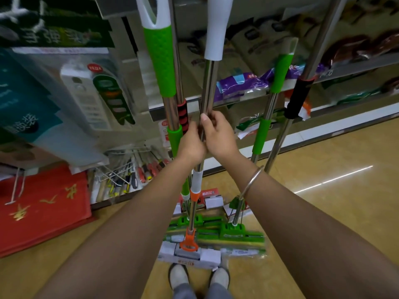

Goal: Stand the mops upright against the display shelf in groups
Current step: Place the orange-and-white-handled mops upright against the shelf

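The white-handled mop (209, 87) is held upright at the display shelf (237, 100) edge, its steel shaft gripped by both hands, left hand (191, 145) and right hand (218, 134) pressed together. Package writing is blurred, unreadable.

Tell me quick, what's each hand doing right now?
Left hand: fingers curled round the steel pole of the white-handled mop.
Right hand: gripping the same pole, thumb up along it.

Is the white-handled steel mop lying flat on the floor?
No: the white-handled steel mop stands upright, gripped by both the left hand and right hand.
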Demonstrator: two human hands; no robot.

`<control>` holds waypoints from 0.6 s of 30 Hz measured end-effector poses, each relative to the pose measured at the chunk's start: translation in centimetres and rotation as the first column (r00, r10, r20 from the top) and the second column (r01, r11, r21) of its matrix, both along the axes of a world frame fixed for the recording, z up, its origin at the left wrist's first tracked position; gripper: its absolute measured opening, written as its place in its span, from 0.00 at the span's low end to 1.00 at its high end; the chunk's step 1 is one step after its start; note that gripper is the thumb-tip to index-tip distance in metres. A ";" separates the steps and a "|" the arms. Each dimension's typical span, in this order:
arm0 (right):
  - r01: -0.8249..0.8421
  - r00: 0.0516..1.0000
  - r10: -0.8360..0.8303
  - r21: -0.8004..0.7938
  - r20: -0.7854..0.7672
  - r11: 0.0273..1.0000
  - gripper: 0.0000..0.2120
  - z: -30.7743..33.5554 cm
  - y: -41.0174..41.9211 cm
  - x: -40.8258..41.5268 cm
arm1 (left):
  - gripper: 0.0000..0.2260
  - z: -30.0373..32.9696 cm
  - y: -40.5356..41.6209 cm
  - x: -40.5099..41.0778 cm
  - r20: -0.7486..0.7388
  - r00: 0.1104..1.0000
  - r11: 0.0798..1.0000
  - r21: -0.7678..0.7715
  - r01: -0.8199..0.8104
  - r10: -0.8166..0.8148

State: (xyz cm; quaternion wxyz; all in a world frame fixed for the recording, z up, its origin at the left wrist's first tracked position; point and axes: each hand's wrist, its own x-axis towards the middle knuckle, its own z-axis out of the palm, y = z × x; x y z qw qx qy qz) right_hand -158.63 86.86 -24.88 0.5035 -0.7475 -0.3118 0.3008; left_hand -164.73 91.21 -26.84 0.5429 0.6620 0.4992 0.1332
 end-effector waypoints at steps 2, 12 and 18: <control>-0.005 1.000 0.005 0.009 0.028 1.000 0.13 -0.1 -0.2 -0.3 | 0.09 -0.6 -0.5 -0.6 -0.045 0.998 0.999 0.016 0.033 -0.033; -0.097 0.993 0.096 0.010 0.067 0.995 0.14 1.1 -2.8 -3.2 | 0.12 -1.2 -3.4 -5.0 -0.265 0.946 0.939 0.233 0.252 -0.188; -0.281 0.943 0.282 -0.033 0.177 0.959 0.10 3.6 -5.7 -6.6 | 0.12 1.3 -6.0 -8.8 -0.420 0.895 0.921 0.270 0.281 -0.150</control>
